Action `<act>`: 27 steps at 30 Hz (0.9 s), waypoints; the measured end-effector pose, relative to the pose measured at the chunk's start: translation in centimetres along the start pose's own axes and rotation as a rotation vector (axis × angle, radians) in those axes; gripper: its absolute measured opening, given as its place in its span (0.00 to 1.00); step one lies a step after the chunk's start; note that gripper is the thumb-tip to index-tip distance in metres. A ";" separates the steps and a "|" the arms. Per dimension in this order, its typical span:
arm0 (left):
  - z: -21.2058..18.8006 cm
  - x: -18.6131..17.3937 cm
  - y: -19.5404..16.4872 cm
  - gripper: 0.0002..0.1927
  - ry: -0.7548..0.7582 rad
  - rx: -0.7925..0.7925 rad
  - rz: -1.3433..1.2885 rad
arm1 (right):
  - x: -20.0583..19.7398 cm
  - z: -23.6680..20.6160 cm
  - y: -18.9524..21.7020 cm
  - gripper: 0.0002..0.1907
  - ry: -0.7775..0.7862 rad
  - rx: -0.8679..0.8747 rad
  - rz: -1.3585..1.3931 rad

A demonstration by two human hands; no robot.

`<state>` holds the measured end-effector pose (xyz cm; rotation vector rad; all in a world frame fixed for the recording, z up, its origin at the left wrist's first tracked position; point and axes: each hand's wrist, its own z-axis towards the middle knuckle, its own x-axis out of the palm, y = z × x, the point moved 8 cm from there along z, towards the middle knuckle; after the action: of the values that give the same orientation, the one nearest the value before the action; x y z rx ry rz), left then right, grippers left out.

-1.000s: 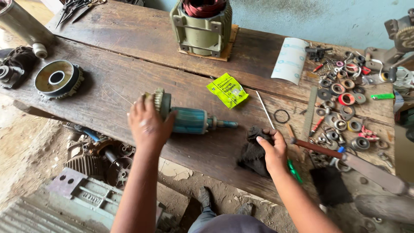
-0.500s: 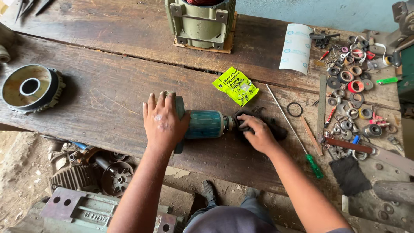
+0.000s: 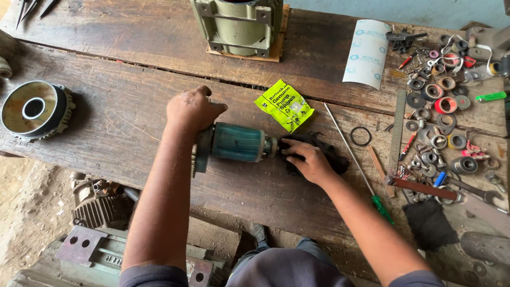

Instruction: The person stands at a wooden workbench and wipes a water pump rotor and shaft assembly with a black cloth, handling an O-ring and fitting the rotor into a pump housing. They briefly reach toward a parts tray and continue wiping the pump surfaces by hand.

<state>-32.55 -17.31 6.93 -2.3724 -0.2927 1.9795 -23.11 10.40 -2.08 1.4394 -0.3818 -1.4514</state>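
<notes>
Both hands have closed in: left hand (image 3: 192, 110) clamps the rotor (image 3: 237, 142), its axis running toward the right hand (image 3: 311, 159), which presses a black rag (image 3: 329, 154) at the shaft end.

The rotor (image 3: 237, 142) has a teal body marked with fine darker lengthwise stripes and a dull grey metal end, and the rag (image 3: 319, 151) next to it is black. The packet (image 3: 283, 105) is bright yellow-green with dark print. The bench (image 3: 122, 111) is weathered brown wood with dark stains. At its far edge the motor housing (image 3: 239, 24) is pale grey-green. The sheet (image 3: 365, 52) is white with a repeating blue pattern. Near the right edge lie red, grey and black rings (image 3: 445, 105), and toward the near edge a green-handled screwdriver (image 3: 382, 208).
</notes>
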 end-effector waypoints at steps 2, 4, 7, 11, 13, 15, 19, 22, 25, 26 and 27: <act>0.0 0.1 -0.2 0.35 0.006 -0.009 0.011 | 0.2 1.0 -1.6 0.12 0.086 0.124 0.126; -0.1 0.2 -0.3 0.35 0.019 -0.017 0.034 | 0.4 2.7 -3.2 0.12 0.178 0.223 0.190; -0.5 0.4 -0.4 0.33 0.012 -0.039 0.046 | 0.7 3.6 -4.4 0.13 0.254 0.301 0.162; -0.8 0.7 -0.3 0.32 -0.010 -0.055 0.041 | 0.4 0.8 -1.2 0.11 -0.023 -0.044 -0.048; -1.1 0.7 -0.3 0.31 -0.042 -0.034 0.048 | 0.5 -1.2 1.0 0.09 -0.168 -0.261 -0.202; -1.4 1.1 0.0 0.33 -0.015 -0.051 0.044 | 0.9 -2.5 1.9 0.09 -0.240 -0.316 -0.342; -2.2 0.9 0.0 0.33 -0.064 -0.019 0.019 | 0.4 -0.1 -1.2 0.09 -0.103 -0.057 0.008; -3.2 1.0 0.1 0.33 -0.093 -0.017 -0.010 | 0.8 2.6 -4.0 0.10 0.119 0.193 0.268; -4.1 0.5 -0.1 0.30 -0.163 0.019 -0.030 | 1.3 3.1 -4.4 0.12 0.205 0.339 0.332; -4.1 0.6 -0.1 0.30 -0.146 0.004 -0.024 | 1.1 2.7 -4.1 0.13 0.149 0.339 0.265; -4.1 0.8 -0.1 0.29 -0.125 -0.012 -0.022 | 0.8 1.8 -3.6 0.14 0.094 0.343 0.194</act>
<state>-28.43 -16.69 6.97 -2.2462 -0.3342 2.1263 -26.04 10.55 -4.99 1.6830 -0.7178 -1.1957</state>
